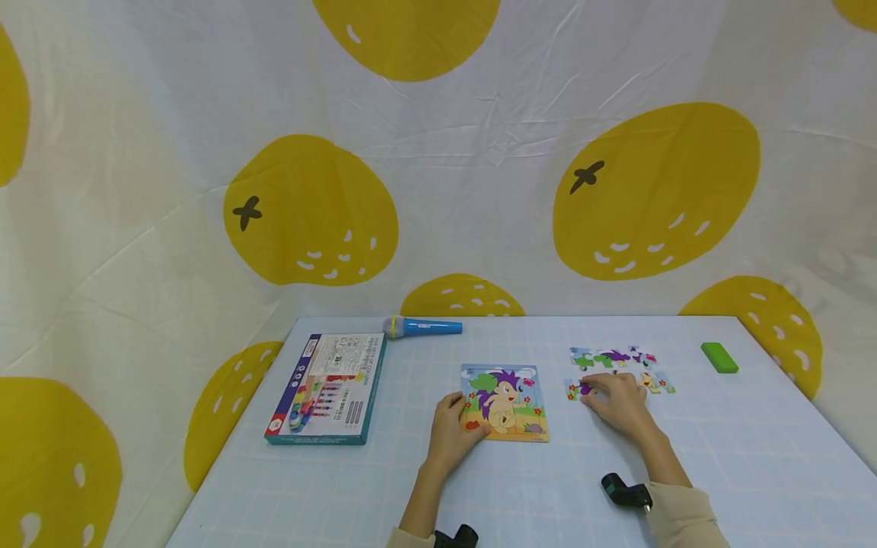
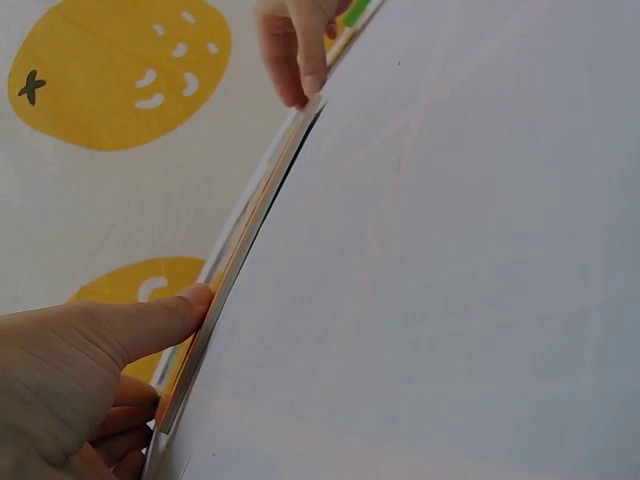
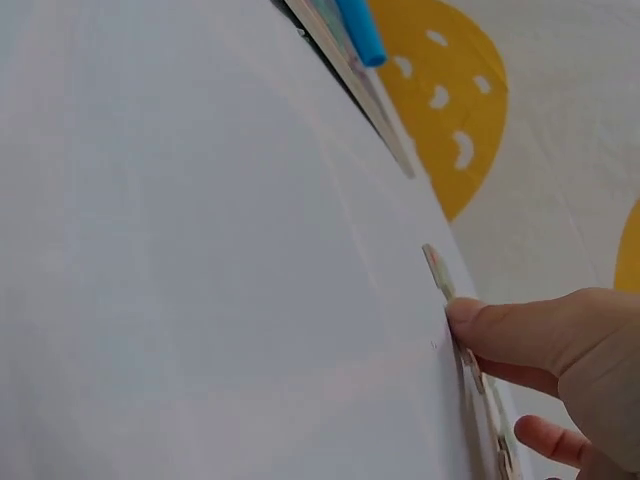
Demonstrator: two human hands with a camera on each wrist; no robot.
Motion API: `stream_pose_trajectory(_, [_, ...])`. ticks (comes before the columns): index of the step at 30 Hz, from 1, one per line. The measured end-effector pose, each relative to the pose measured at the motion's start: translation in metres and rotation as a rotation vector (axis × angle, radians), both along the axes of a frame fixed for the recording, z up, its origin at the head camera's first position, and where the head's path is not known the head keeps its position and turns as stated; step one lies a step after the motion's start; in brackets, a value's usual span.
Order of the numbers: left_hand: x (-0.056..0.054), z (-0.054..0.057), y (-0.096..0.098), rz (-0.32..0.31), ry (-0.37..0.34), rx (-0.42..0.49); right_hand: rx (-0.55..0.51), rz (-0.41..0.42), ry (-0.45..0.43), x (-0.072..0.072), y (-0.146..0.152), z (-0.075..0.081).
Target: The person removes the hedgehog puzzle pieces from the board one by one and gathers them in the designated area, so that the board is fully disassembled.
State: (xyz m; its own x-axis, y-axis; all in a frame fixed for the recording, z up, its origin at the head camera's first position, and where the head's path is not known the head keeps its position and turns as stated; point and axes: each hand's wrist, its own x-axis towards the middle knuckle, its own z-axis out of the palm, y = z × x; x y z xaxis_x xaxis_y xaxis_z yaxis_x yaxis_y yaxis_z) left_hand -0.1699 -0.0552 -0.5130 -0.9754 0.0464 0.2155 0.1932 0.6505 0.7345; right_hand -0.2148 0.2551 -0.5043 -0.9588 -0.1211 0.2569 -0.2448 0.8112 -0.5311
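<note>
The board (image 1: 507, 399) is thin and near-square, lying flat on the tabletop (image 1: 541, 495), printed with a purple-spined hedgehog (a green shape sits behind its head), red flowers and blue sky; it is gripped at its 8 o'clock side. Between 2 and 3 o'clock from it, slightly apart, the thin pieces (image 1: 617, 357) lie in two rows, patched purple, green and red; the row at 6 o'clock is partly hidden.

- This was a screened-off tabletop play spot; whether in a home or studio, the view could not tell.
- Fruit-printed fabric (image 1: 479, 198) hung behind a pale, checked table (image 1: 329, 495).
- A picture puzzle (image 1: 507, 403) and game box (image 1: 330, 388) lay there.
</note>
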Motion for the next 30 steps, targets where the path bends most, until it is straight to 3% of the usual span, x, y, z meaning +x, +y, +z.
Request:
stream_pose_trajectory(11, [-0.001,-0.002,-0.001,0.002,-0.004,-0.009,-0.031,0.045,0.007,-0.004,0.001,-0.003])
stream_pose_trajectory(19, [-0.002,-0.003,-0.001,0.009,-0.031,-0.005,-0.022,0.006,-0.030,-0.008,0.005,-0.004])
stream_pose_trajectory(30, [-0.001,-0.003,0.000,0.007,-0.023,-0.007,-0.064,-0.026,0.001,-0.011,0.008,-0.003])
